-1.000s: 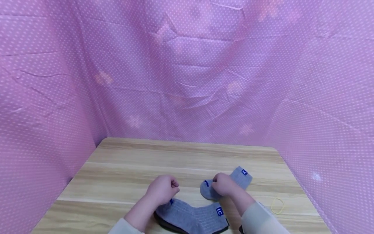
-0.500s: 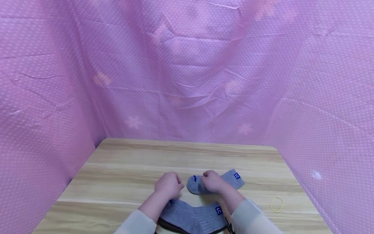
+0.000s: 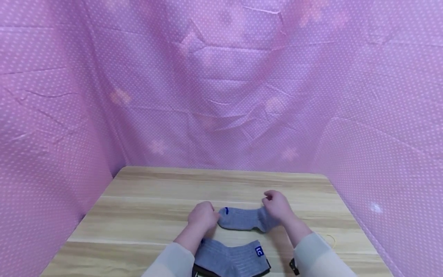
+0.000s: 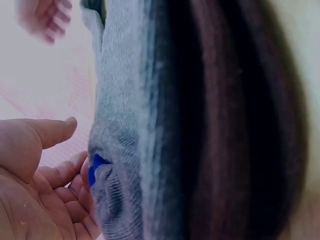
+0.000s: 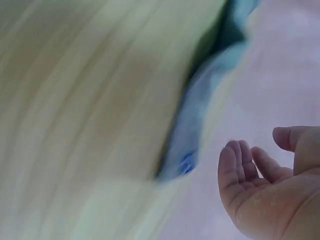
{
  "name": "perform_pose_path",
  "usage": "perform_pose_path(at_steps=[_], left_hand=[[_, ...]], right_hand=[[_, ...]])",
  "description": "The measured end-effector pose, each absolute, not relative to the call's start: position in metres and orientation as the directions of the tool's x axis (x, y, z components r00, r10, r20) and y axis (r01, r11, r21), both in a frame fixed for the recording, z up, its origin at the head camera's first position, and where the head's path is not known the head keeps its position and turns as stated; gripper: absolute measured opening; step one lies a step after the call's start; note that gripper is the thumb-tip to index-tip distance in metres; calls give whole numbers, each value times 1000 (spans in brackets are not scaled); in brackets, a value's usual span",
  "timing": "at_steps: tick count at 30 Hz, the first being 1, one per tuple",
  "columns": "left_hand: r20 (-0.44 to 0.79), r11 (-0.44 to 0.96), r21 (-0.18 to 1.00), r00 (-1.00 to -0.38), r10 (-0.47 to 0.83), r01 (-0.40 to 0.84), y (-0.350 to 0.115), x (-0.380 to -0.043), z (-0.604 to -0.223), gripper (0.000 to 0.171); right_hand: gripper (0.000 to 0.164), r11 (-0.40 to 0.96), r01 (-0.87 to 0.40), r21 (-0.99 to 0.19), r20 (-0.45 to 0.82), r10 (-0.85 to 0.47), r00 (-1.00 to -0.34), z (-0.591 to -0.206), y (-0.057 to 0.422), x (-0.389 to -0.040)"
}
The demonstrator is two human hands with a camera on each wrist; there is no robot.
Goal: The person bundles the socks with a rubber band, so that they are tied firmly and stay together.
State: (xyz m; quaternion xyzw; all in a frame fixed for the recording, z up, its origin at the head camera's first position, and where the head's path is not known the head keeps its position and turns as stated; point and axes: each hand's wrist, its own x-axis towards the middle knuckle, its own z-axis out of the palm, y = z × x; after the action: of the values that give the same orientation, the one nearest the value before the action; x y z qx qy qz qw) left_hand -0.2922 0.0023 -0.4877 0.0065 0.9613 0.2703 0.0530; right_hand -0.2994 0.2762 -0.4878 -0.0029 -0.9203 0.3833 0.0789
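A grey sock (image 3: 242, 219) with a blue toe mark lies flat across the table, dark fabric showing along its near edge. My left hand (image 3: 203, 215) is at its toe; in the left wrist view the thumb stands away from loosely bent fingers (image 4: 65, 172), and contact is unclear. Over the cuff end is my right hand (image 3: 277, 206), hiding that part in the head view. The right wrist view shows this hand relaxed, holding nothing, apart from the sock's cuff (image 5: 182, 155). Closer to me lies another grey sock (image 3: 230, 256) with a blue LC label, on darker fabric.
A thin yellow rubber band (image 3: 333, 240) lies right of the socks, partly behind the right sleeve (image 3: 311, 250). The wooden table (image 3: 138, 219) ends against a pink dotted cloth (image 3: 221, 96) at the back and sides.
The far sock has shifted left and straightened under my right hand, which has since let go and moved right to the cuff. My left hand has moved slightly right to the toe.
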Motion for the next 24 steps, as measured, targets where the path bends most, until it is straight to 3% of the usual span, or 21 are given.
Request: perform_pose_path(at_steps=[9,24], left_hand=[[-110,887,461,-993,33,-22,0,-307,-495,34],[-191,848,530,-976,108,-10,-3,-323,-489,33]], right_hand=[[46,803,201,-561,-39,217,-975,-506,324,-290],[15,832,194,-520,-48,199,-979,-516,325,-287]])
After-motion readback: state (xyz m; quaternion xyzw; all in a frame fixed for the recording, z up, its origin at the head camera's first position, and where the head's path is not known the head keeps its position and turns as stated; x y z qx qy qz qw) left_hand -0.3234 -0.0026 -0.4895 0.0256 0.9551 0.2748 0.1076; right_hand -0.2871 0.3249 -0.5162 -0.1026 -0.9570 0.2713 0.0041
